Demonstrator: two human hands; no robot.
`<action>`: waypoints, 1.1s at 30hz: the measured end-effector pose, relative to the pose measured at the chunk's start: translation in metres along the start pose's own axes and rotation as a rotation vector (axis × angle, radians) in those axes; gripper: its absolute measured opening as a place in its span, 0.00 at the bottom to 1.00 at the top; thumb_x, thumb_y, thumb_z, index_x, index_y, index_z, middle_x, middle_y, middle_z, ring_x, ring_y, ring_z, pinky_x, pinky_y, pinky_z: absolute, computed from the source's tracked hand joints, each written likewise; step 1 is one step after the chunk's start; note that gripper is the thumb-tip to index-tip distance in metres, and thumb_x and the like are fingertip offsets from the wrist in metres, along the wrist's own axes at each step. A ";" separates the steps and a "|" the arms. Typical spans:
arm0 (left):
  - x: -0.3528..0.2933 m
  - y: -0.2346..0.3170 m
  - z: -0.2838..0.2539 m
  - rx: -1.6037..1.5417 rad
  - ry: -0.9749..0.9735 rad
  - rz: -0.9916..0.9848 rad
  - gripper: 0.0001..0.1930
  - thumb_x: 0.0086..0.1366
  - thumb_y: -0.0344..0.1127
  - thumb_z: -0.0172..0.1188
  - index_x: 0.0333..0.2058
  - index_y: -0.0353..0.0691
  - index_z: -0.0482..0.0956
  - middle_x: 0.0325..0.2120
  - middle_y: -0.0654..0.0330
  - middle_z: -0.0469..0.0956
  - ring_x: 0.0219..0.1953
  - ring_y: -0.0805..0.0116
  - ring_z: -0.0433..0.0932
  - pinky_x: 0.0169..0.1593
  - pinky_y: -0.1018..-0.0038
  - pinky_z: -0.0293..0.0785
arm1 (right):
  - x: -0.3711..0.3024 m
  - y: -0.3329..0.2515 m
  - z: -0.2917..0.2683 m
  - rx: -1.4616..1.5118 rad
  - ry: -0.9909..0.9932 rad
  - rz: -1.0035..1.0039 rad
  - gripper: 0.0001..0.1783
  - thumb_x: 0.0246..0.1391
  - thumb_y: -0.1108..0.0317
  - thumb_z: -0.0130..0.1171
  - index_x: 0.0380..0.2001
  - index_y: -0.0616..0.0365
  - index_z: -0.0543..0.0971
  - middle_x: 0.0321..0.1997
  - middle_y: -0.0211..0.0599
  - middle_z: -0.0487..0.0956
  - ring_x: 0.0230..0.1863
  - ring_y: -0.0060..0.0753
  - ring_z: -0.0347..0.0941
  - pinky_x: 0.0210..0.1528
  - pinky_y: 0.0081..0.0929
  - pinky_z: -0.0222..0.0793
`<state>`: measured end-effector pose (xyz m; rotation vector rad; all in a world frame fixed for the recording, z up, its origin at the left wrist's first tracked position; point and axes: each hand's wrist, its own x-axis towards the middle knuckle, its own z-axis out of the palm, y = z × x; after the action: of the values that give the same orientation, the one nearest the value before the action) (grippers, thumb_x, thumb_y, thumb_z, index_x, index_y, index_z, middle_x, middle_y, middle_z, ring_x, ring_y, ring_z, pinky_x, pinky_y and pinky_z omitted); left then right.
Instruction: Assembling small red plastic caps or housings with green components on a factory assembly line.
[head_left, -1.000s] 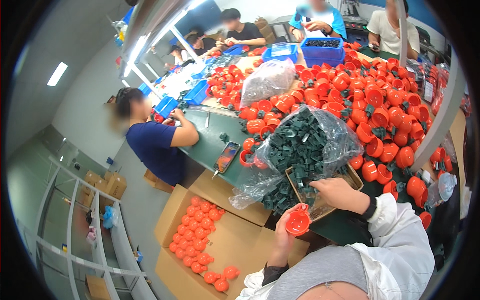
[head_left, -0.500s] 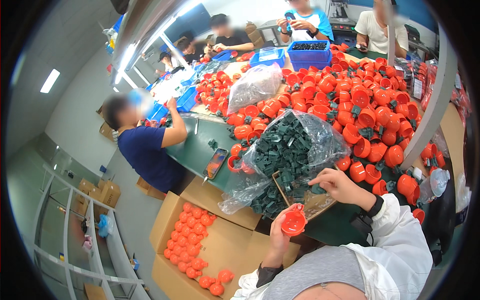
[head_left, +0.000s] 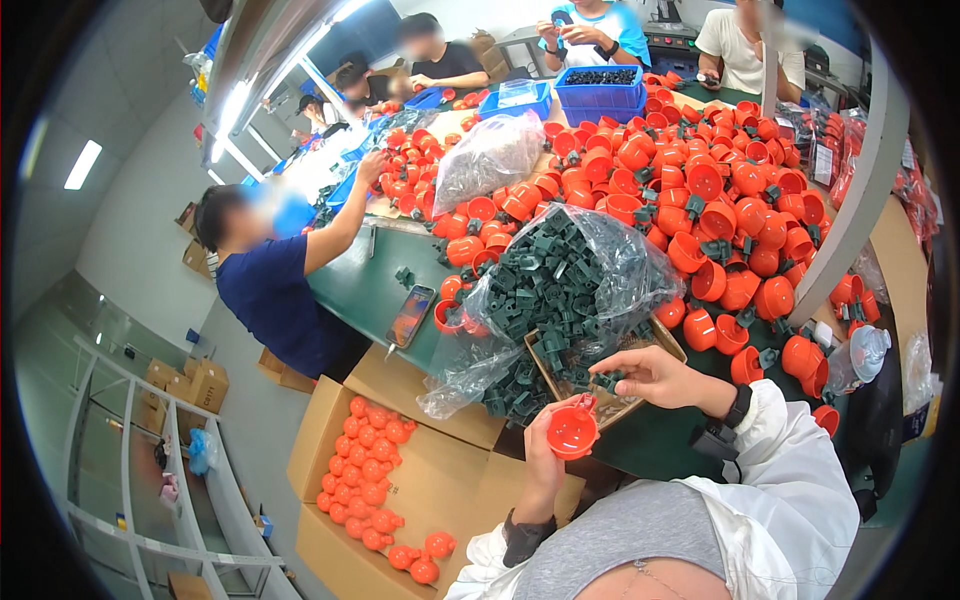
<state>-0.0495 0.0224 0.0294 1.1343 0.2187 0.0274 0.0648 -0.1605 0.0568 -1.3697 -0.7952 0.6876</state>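
Note:
My left hand (head_left: pixel 540 468) holds a red plastic cup (head_left: pixel 573 432), its hollow side facing up and a small lug on its upper rim. My right hand (head_left: pixel 672 380) pinches a small dark green plastic clip (head_left: pixel 606 381) just above and right of the cup, apart from it. Beneath the right hand sits a shallow cardboard tray (head_left: pixel 668 338) with some green clips in it. Directly beyond it, a clear plastic bag (head_left: pixel 640 270) lies open, spilling a heap of green clips (head_left: pixel 550 275).
A large pile of red cups (head_left: pixel 720 215) covers the table beyond. An open carton (head_left: pixel 450 520) at lower left holds several red cups. A phone (head_left: pixel 410 317) lies on the green tabletop. A metal post (head_left: pixel 865 190) rises at right. A co-worker in navy (head_left: pixel 275 290) stands at left.
My right hand has moved from over the tray toward the red cup, carrying the green clip. The co-worker in navy now stretches an arm toward the pile. The whole view has shifted slightly.

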 end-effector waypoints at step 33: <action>0.001 -0.005 -0.003 -0.266 0.007 -0.208 0.20 0.58 0.46 0.38 0.33 0.33 0.69 0.19 0.48 0.74 0.16 0.57 0.75 0.12 0.76 0.68 | 0.004 -0.011 0.017 -0.419 -0.222 -0.212 0.21 0.48 0.76 0.53 0.49 0.55 0.72 0.35 0.44 0.70 0.36 0.43 0.73 0.36 0.30 0.68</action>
<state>-0.0497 0.0232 0.0239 0.8428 0.3281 -0.1213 0.0525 -0.1483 0.0686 -1.5683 -1.2966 0.5280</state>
